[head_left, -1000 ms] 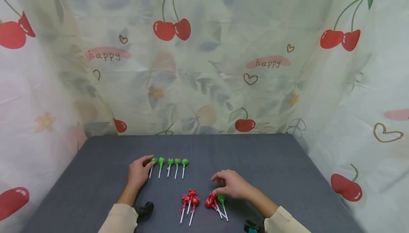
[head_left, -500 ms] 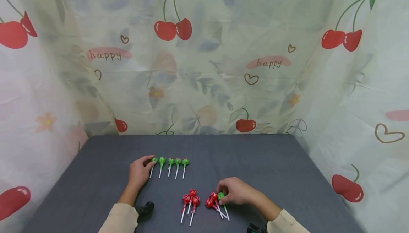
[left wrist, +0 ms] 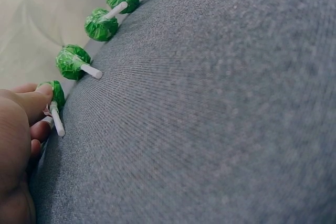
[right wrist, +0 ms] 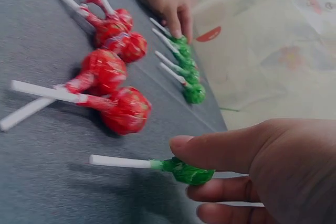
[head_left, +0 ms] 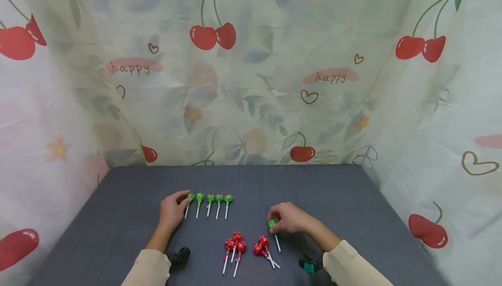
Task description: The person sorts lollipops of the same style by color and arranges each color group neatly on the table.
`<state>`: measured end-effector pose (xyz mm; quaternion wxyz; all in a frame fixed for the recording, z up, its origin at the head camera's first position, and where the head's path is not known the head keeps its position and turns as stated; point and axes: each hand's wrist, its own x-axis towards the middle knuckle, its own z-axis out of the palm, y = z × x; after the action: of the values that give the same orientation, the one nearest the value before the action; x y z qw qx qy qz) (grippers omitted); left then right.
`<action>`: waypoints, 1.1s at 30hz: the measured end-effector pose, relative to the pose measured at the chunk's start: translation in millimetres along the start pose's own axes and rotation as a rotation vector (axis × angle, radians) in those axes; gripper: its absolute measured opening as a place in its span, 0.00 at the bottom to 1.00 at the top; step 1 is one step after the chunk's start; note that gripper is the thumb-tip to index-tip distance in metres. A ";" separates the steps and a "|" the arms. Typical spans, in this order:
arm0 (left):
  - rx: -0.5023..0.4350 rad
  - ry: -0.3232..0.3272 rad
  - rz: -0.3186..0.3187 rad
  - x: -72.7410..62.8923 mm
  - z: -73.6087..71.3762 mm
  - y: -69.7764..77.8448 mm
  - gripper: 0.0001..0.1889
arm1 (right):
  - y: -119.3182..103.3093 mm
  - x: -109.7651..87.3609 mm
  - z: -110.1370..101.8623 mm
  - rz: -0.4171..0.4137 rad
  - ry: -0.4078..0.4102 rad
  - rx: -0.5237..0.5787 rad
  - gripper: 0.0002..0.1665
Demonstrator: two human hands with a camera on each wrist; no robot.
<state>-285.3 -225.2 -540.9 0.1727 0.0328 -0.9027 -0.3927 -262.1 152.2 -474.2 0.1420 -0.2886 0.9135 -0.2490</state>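
My left hand [head_left: 171,211] pinches the head of the leftmost green lollipop [left wrist: 56,94], at the end of a row of green lollipops [head_left: 211,198] with their white sticks toward me. My right hand [head_left: 291,219] holds another green lollipop [right wrist: 191,172] by its wrapped head between thumb and fingers, its stick pointing back toward me; a shadow lies beneath it in the right wrist view. Nearer to me, two red lollipops [head_left: 260,246] lie with crossed sticks. Left of them sits a cluster of three red lollipops [head_left: 237,246].
Dark grey cloth covers the table [head_left: 321,190]. A patterned curtain [head_left: 251,81] with cherries and hearts stands behind the table and along both sides. Black bands are on both wrists, the right one [head_left: 310,264] with a teal part.
My right hand has come down on the green lollipop beside the two red ones, gripped its head and drawn it away from them, toward the back. The left hand stays in place.
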 end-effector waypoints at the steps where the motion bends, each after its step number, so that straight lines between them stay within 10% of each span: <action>1: -0.002 -0.002 -0.001 -0.3 -0.1 0.1 0.15 | 0.0 2.4 -1.2 0.001 0.007 -0.001 0.10; 33: -0.015 0.000 0.022 1.0 -0.5 -0.1 0.14 | -1.9 98.4 27.6 0.069 0.387 0.222 0.14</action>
<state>-286.2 -225.9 -540.4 0.1773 0.0215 -0.9001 -0.3975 -328.2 81.7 -507.7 0.0036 -0.1865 0.9001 -0.3937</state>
